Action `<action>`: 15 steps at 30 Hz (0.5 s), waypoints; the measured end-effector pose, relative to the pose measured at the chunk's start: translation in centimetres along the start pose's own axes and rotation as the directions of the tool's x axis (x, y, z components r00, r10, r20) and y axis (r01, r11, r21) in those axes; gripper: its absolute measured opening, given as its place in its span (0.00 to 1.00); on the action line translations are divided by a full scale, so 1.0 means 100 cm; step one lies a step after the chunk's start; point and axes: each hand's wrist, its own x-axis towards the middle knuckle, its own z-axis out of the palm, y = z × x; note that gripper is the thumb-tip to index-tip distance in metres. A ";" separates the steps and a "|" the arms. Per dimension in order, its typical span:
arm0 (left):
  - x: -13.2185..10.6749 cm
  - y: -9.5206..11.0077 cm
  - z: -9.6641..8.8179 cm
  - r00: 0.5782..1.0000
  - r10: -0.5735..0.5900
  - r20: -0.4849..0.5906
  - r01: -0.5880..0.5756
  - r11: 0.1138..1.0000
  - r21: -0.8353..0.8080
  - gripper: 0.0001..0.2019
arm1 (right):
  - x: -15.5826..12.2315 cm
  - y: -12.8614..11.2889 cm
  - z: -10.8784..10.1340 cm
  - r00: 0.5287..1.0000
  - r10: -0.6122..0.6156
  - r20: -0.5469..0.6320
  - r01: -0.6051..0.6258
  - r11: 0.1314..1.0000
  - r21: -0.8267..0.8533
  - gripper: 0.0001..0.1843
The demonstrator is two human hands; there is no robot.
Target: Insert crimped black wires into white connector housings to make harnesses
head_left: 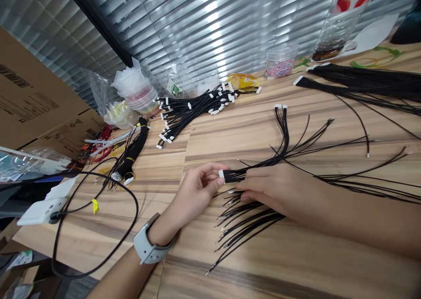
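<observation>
My left hand (pixel 203 182) pinches a white connector (pixel 221 176) between thumb and fingers. Black wires (pixel 234 174) run rightward out of that connector. Close beside it, my right hand (pixel 271 185) has its fingers curled together over the wires; whether it grips one of them is hidden. Below that hand fans a row of loose black wires (pixel 253 220) with bare metal terminals at their left ends. Behind it, another white connector (pixel 280 106) sits on a bent bundle of black wires (pixel 283 132).
A pile of black cables with white connectors (pixel 200 108) lies at the back. Long black bundles (pixel 368 81) are at right. Along the blinds stand a jar (pixel 281 62) and a bottle (pixel 342 22). A black cord (pixel 136 211) loops at left beside a white power adapter (pixel 44 211).
</observation>
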 end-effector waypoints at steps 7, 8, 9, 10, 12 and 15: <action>0.000 0.001 0.002 0.999 0.000 -0.034 0.000 1.000 -0.002 0.11 | -0.004 -0.006 0.007 0.987 0.129 -0.100 -0.150 0.957 -0.250 0.08; 0.000 0.001 0.002 0.999 -0.005 -0.042 0.005 1.000 -0.011 0.11 | -0.004 -0.009 0.006 0.978 0.149 -0.146 -0.186 0.940 -0.285 0.08; 0.000 0.002 0.002 0.999 -0.013 -0.050 0.012 1.000 -0.022 0.11 | -0.004 -0.012 0.004 0.969 0.161 -0.188 -0.215 0.924 -0.316 0.07; -0.001 0.002 0.002 0.998 -0.022 -0.060 0.020 0.999 -0.034 0.11 | -0.004 -0.015 0.003 0.961 0.162 -0.225 -0.232 0.912 -0.338 0.07; -0.001 0.002 0.002 0.996 -0.039 -0.075 0.035 0.998 -0.059 0.11 | -0.004 -0.020 0.002 0.956 0.147 -0.254 -0.229 0.915 -0.331 0.07; 0.000 0.002 0.002 0.995 -0.050 -0.084 0.043 0.996 -0.083 0.11 | -0.007 -0.021 0.006 0.963 0.138 -0.231 -0.192 0.954 -0.230 0.07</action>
